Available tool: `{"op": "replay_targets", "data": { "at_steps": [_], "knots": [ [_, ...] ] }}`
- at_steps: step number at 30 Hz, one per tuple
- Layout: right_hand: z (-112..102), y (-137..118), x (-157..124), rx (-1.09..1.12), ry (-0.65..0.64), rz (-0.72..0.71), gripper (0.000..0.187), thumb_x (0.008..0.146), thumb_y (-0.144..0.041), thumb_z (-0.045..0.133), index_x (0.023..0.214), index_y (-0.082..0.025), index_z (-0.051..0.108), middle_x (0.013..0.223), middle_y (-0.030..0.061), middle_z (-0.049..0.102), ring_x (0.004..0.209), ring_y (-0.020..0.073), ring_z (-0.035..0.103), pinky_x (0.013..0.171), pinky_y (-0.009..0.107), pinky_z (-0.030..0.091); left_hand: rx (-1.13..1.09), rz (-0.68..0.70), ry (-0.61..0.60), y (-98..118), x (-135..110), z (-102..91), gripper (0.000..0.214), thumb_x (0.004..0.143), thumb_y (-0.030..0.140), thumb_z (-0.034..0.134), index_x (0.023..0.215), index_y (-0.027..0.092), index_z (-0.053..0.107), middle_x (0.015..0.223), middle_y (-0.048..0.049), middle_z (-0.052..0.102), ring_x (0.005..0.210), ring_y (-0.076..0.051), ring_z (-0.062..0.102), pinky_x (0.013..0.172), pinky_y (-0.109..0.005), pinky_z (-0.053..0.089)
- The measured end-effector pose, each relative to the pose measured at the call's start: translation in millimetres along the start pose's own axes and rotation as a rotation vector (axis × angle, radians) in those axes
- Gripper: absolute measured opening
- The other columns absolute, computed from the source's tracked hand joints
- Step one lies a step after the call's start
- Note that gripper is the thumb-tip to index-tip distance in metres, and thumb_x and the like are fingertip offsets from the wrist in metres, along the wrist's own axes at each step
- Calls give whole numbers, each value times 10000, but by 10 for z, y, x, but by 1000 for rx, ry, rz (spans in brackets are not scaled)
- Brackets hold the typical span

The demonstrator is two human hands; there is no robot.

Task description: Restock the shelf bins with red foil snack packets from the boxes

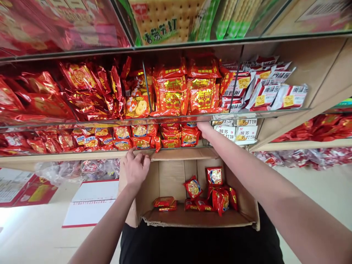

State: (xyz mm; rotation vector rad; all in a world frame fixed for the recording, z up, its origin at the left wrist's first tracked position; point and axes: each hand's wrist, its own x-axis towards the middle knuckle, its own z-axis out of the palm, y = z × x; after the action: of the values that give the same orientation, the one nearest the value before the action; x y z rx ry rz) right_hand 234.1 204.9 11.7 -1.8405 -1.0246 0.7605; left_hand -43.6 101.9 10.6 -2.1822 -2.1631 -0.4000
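Cardboard box [170, 179] against the body, left hand [136, 168] clamped on its far left rim, red snack packets [211, 194] inside it, right hand [204, 127] above the box among shelf packets [189, 136], grip cannot be told.

It was a shop; glass-fronted shelves [68, 157] held rows of red snack packets [170, 91]. A stock carton [170, 176] sat open below.
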Motion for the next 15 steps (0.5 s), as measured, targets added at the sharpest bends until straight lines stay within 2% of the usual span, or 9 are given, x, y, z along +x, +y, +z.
{"op": "replay_targets", "data": {
  "at_steps": [3,5,7,9,10,12,14,15],
  "knots": [
    [-308,6,-463,-78,-34,-84,423,842,-455,376,1076,-138,531,1092,119,580,1057,253,500,890,402,386,-7,8,1,17,-9,-3,335,803,385,383,839,187,651,1247,-119,413,1109,-303,406,878,-422,344],
    [-585,48,-897,-164,-105,-347,381,860,-404,366,1113,-170,526,1180,95,541,1136,227,446,969,404,323,-14,12,-3,28,-14,-7,327,801,378,390,841,185,649,1253,-116,413,1115,-298,400,888,-419,335],
    [-854,171,-1346,-211,-253,-599,275,861,-307,397,1042,-208,578,1128,53,584,1075,179,500,959,363,356,-16,9,-9,36,-15,-7,321,799,375,393,846,184,648,1260,-116,409,1116,-299,397,894,-424,328],
    [-1055,402,-1725,-297,-387,-704,232,839,-218,431,992,-217,605,1041,46,623,1011,160,534,918,331,397,-15,4,-12,40,-15,0,319,799,373,394,845,186,648,1263,-119,406,1117,-303,393,890,-428,331],
    [-1118,554,-1867,-386,-520,-724,262,823,-176,437,1020,-228,600,1058,43,618,1034,168,521,919,341,396,-16,2,-12,40,-15,5,317,800,371,391,845,189,647,1263,-120,404,1118,-303,392,887,-429,334],
    [-1171,887,-2046,-635,-774,-660,464,762,-79,444,1184,-263,506,1262,46,491,1187,220,395,942,403,365,-21,0,-10,41,-19,11,315,803,365,386,852,198,648,1265,-117,401,1125,-302,388,882,-432,339],
    [-1157,1177,-2104,-842,-905,-556,615,727,-15,414,1274,-295,401,1388,42,327,1255,266,288,943,463,336,-31,-6,-5,46,-27,8,312,804,365,386,861,205,648,1269,-111,400,1129,-302,385,883,-438,341],
    [-1139,1281,-2102,-901,-921,-518,620,733,-4,392,1279,-298,393,1397,50,307,1248,277,294,929,476,338,-38,-8,-5,50,-31,3,311,802,368,389,862,206,648,1273,-107,398,1128,-303,387,887,-441,340]
  ]
}}
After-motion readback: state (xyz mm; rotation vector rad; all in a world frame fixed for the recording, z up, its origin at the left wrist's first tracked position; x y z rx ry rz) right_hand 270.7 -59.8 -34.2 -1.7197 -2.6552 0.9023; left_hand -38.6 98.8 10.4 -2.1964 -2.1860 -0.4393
